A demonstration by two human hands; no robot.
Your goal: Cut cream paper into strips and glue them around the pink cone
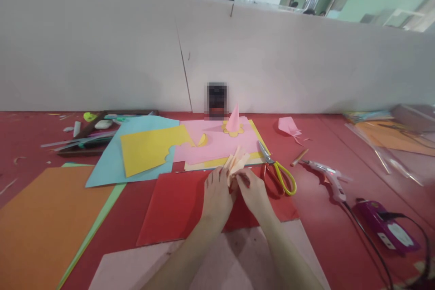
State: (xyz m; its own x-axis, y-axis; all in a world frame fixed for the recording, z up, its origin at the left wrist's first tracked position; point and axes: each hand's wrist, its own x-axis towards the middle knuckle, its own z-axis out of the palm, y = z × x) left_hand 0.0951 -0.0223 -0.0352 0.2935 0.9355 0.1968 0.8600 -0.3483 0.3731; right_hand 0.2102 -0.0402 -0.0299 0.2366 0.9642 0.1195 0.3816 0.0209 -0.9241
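Now pale-peach paper strips are pinched by left hand and right hand, both closed narrowly, above red sheet; grip best kept light, strips evenly aligned, creasing avoided.

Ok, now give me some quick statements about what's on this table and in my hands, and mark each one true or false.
1. Your left hand and right hand are both on the pale peach paper. True.
2. The pink cone stands on a yellow flower-shaped piece. True.
3. The scissors lie to the left of your left hand. False: they lie by your right hand.
4. A yellow sheet partly covers the blue sheet. True.
5. The glue gun lies on the blue sheet. False: it lies on the red table, right of the scissors.
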